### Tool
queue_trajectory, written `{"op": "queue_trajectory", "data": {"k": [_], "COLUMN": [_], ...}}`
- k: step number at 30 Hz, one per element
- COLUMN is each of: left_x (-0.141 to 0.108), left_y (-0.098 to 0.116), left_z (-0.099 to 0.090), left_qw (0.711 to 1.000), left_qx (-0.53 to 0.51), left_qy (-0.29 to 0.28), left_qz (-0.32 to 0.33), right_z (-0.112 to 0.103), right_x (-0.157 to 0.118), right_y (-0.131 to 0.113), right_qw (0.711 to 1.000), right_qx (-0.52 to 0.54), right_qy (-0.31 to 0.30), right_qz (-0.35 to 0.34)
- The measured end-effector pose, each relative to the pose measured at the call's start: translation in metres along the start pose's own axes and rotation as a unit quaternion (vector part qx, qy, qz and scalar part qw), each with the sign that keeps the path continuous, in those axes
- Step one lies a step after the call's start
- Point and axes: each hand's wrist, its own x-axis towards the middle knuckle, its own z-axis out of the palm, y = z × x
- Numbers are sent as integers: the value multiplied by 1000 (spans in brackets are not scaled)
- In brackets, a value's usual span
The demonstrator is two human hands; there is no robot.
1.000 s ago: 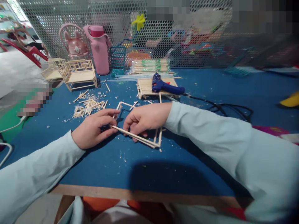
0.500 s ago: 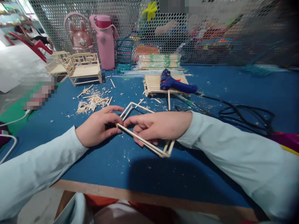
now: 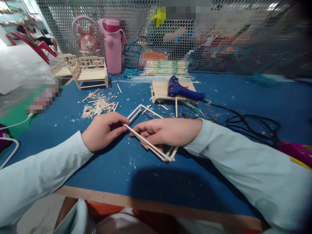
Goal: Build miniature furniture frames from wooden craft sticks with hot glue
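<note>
A thin rectangular frame of pale wooden sticks [image 3: 148,144] is tilted above the blue tabletop. My left hand [image 3: 104,131] pinches its left corner between thumb and fingers. Through the middle of the frame reaches my right hand [image 3: 165,131], palm down, with its fingers curled around the near long side close to the left corner. Its forearm hides part of the far side and the right end. Behind the hands, a blue glue gun [image 3: 184,91] rests on a small slatted stick piece [image 3: 159,91].
Stick offcuts and shavings [image 3: 98,107] lie behind my left hand. Small stick benches [image 3: 90,74], a pink bottle [image 3: 113,48] and bundled sticks [image 3: 168,67] stand or lie at the back. A black cable [image 3: 253,122] loops at the right; a perforated metal screen [image 3: 136,19] rises behind.
The stick frame has tilted slightly, its near right corner shifting left and its left corner rising a little. My left fingers have closed up on that corner. The view has shifted slightly.
</note>
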Motion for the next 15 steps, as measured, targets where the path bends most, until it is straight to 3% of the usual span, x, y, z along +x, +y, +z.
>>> {"op": "queue_trajectory", "data": {"k": [3,7,11,13,15], "left_x": [2,5,4,2,-2], "left_y": [-1,-1,4,11,23], "left_z": [2,4,5,5,6], "left_qw": [999,992,970,953,936], "left_qx": [-7,-31,-125,-212,-298], "left_qy": [38,111,173,138,37], "left_qz": [-27,-55,-115,-164,-183], "right_z": [2,3,1,1,2], "right_x": [6,13,12,9,4], "right_y": [3,5,3,1,-2], "right_qw": [998,981,960,953,947], "right_qx": [56,159,227,246,259], "right_qy": [8,72,115,114,114], "right_qz": [-19,-78,-116,-137,-153]}}
